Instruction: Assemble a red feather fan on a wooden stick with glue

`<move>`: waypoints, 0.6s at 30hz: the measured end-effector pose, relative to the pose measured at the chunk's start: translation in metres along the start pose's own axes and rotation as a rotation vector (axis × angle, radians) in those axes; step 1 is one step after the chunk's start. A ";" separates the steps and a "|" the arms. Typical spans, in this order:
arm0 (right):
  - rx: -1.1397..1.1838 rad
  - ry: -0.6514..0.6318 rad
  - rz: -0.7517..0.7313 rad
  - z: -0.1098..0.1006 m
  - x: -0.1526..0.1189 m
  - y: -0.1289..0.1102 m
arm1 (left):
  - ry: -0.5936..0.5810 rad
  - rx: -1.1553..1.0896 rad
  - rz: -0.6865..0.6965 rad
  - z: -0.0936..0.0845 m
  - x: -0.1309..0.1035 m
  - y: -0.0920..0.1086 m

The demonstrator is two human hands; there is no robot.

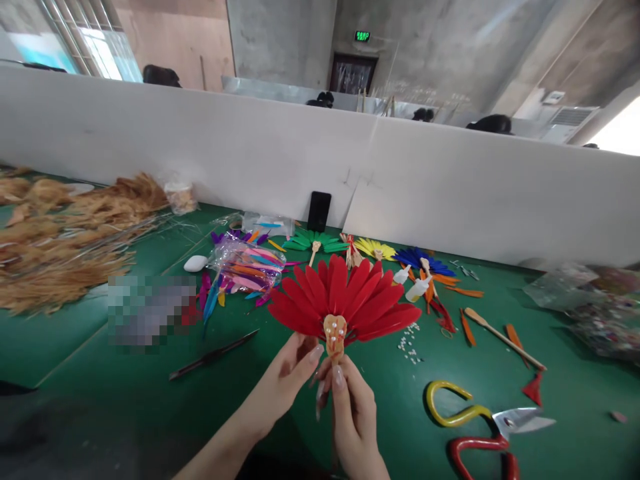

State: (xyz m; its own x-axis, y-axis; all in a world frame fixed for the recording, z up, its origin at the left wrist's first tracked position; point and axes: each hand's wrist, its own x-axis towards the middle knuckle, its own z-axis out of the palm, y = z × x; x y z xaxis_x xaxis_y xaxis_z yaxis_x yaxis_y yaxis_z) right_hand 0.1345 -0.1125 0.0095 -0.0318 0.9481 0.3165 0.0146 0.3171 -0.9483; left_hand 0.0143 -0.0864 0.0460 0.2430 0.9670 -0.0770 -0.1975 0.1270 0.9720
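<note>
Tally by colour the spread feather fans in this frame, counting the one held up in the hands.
Red feather fan with white beads on its tan centre, held in both hands: 1
Green feather fan with a tan centre: 1
Yellow feather fan with a tan centre: 1
Dark blue feather fan: 1
Total: 4

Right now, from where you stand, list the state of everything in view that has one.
Red feather fan: spread, held up
Right hand: closed on its handle
Left hand: beside its center, grip partly hidden
Scissors: open, lying flat
Green fan: spread
Yellow fan: spread
Blue fan: spread
Phone: upright, screen dark
White beads: loose, scattered
Exit sign: lit
</note>
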 end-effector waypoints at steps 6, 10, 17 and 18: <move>-0.069 0.019 -0.041 0.002 0.000 -0.005 | 0.000 -0.301 -0.152 0.010 0.003 0.006; -0.059 0.000 -0.042 0.002 0.002 -0.008 | 0.047 -0.354 -0.179 0.012 0.004 0.007; -0.029 -0.011 -0.029 0.002 0.002 -0.008 | 0.048 -0.443 -0.189 0.015 0.004 0.006; -0.024 -0.007 -0.036 0.002 0.002 -0.007 | 0.048 -0.453 -0.195 0.015 0.004 0.006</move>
State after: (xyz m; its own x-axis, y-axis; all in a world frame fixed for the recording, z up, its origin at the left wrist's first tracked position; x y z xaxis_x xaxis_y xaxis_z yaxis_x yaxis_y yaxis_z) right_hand 0.1325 -0.1128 0.0167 -0.0396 0.9360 0.3499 0.0369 0.3513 -0.9356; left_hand 0.0286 -0.0853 0.0550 0.2748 0.9233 -0.2685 -0.5482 0.3798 0.7451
